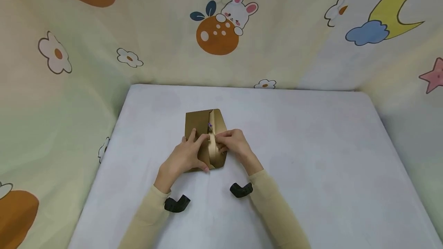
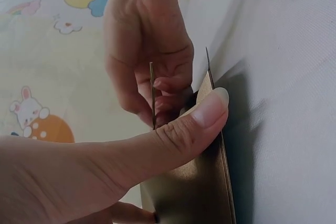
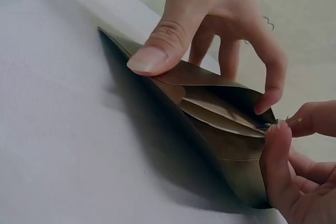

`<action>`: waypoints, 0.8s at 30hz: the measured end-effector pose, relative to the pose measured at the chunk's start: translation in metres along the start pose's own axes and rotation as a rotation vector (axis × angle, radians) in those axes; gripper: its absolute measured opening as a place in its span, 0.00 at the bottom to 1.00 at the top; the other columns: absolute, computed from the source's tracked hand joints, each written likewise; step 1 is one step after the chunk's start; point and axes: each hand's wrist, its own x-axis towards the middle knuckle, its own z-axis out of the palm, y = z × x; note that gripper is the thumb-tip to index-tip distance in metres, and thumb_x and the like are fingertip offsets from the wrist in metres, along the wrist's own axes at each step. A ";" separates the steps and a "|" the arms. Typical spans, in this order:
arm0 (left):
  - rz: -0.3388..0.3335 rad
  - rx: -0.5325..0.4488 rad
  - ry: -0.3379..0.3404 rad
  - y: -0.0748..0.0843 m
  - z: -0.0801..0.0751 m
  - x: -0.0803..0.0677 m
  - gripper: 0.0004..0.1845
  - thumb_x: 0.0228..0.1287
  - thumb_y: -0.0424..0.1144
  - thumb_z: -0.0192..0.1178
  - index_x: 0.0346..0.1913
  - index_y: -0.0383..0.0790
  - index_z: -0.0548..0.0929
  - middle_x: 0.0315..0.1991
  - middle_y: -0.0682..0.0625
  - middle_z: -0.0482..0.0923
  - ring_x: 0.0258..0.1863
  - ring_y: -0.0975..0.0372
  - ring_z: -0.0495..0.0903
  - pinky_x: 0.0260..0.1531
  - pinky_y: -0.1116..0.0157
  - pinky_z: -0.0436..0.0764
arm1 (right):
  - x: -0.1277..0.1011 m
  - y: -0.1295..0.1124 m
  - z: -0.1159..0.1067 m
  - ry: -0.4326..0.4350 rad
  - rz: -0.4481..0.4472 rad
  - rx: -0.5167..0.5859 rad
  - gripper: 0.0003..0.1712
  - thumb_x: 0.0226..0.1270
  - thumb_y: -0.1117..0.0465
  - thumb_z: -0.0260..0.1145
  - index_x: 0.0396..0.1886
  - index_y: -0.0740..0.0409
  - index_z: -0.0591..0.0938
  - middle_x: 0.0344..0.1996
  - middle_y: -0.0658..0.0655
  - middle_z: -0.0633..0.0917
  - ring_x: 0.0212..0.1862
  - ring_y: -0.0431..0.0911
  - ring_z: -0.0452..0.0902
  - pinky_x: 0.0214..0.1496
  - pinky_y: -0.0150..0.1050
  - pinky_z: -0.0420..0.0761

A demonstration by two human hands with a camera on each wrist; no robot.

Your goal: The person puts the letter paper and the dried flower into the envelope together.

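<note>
Sleeves (image 1: pixel 277 206) in beige come in from the near edge, each wrist with a black camera mount (image 1: pixel 241 190) strapped under it. Both hands meet on a brown paper envelope (image 1: pixel 199 124) lying flat near the middle of the table (image 1: pixel 311 156), which is covered in pale cloth. Left hand (image 1: pixel 185 155) rests on the envelope's left part, thumb pressing down on the near corner, fingers spread over the top and curled at the flap edge; the left wrist view shows the thumb flat on the paper. Right hand (image 1: pixel 233 143) pinches the raised flap (image 1: pixel 217 126) between thumb and forefinger, other fingers curled under; the flap stands up off the envelope body. Right wrist view shows the envelope bulging open, layers of paper visible inside the gap. Small purple spot (image 1: pixel 210 126) sits by the flap fold, too small to tell what it is. Behind the table hangs a cartoon backdrop (image 1: pixel 221 26) with rabbit, mushrooms, flowers, moon and star
</note>
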 end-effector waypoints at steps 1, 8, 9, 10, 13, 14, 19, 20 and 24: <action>-0.001 -0.004 -0.009 -0.001 0.002 -0.001 0.58 0.39 0.58 0.84 0.75 0.52 0.64 0.78 0.23 0.50 0.65 0.17 0.62 0.49 0.35 0.81 | 0.000 0.004 0.001 -0.013 0.019 0.018 0.14 0.69 0.66 0.68 0.46 0.74 0.86 0.30 0.57 0.87 0.27 0.41 0.82 0.32 0.33 0.85; -0.014 0.019 -0.004 -0.002 0.005 0.000 0.58 0.39 0.59 0.83 0.76 0.54 0.63 0.79 0.24 0.50 0.66 0.18 0.62 0.51 0.36 0.80 | 0.002 0.009 0.007 0.063 0.036 0.173 0.13 0.69 0.69 0.66 0.47 0.77 0.85 0.27 0.54 0.85 0.26 0.39 0.81 0.30 0.30 0.83; -0.021 0.020 -0.007 -0.003 0.004 -0.002 0.58 0.40 0.59 0.83 0.76 0.53 0.63 0.79 0.24 0.49 0.66 0.18 0.62 0.52 0.36 0.80 | 0.002 0.009 0.007 0.061 0.041 0.181 0.13 0.69 0.69 0.66 0.47 0.77 0.85 0.26 0.54 0.86 0.26 0.38 0.81 0.30 0.30 0.83; -0.026 0.021 -0.013 -0.003 0.004 -0.001 0.58 0.40 0.59 0.83 0.76 0.53 0.63 0.79 0.24 0.49 0.66 0.18 0.62 0.52 0.35 0.80 | 0.003 0.008 0.006 0.057 0.045 0.181 0.14 0.69 0.69 0.66 0.47 0.77 0.85 0.27 0.54 0.86 0.26 0.38 0.81 0.30 0.30 0.83; -0.037 0.015 -0.019 -0.004 0.002 0.000 0.58 0.40 0.59 0.83 0.75 0.54 0.63 0.79 0.24 0.49 0.66 0.19 0.62 0.52 0.35 0.80 | 0.005 0.006 0.006 0.010 0.069 0.173 0.14 0.69 0.68 0.67 0.49 0.77 0.85 0.28 0.54 0.87 0.27 0.39 0.82 0.30 0.29 0.83; -0.038 0.014 -0.016 -0.005 0.002 0.000 0.58 0.40 0.59 0.83 0.75 0.54 0.63 0.79 0.24 0.49 0.66 0.18 0.62 0.52 0.35 0.80 | 0.006 0.006 0.006 -0.006 0.075 0.172 0.15 0.69 0.68 0.66 0.49 0.77 0.85 0.28 0.54 0.87 0.27 0.39 0.82 0.31 0.29 0.83; -0.037 0.006 -0.009 -0.006 0.004 -0.002 0.58 0.40 0.59 0.83 0.75 0.55 0.63 0.79 0.25 0.48 0.67 0.18 0.60 0.52 0.34 0.79 | 0.008 0.008 0.006 -0.054 0.114 0.197 0.15 0.69 0.69 0.66 0.50 0.76 0.85 0.29 0.54 0.87 0.28 0.39 0.83 0.31 0.29 0.83; -0.032 0.005 -0.008 -0.005 0.004 -0.002 0.58 0.40 0.59 0.83 0.75 0.55 0.63 0.79 0.25 0.48 0.67 0.18 0.60 0.52 0.34 0.79 | 0.009 0.008 0.006 -0.065 0.126 0.209 0.15 0.69 0.69 0.66 0.51 0.76 0.85 0.29 0.54 0.87 0.28 0.39 0.83 0.31 0.28 0.83; -0.021 -0.005 -0.001 -0.004 0.005 -0.001 0.57 0.40 0.58 0.84 0.74 0.54 0.63 0.79 0.24 0.49 0.66 0.18 0.61 0.51 0.33 0.79 | 0.013 0.011 0.005 -0.122 0.153 0.247 0.15 0.70 0.70 0.65 0.51 0.76 0.84 0.29 0.53 0.87 0.27 0.38 0.82 0.30 0.28 0.82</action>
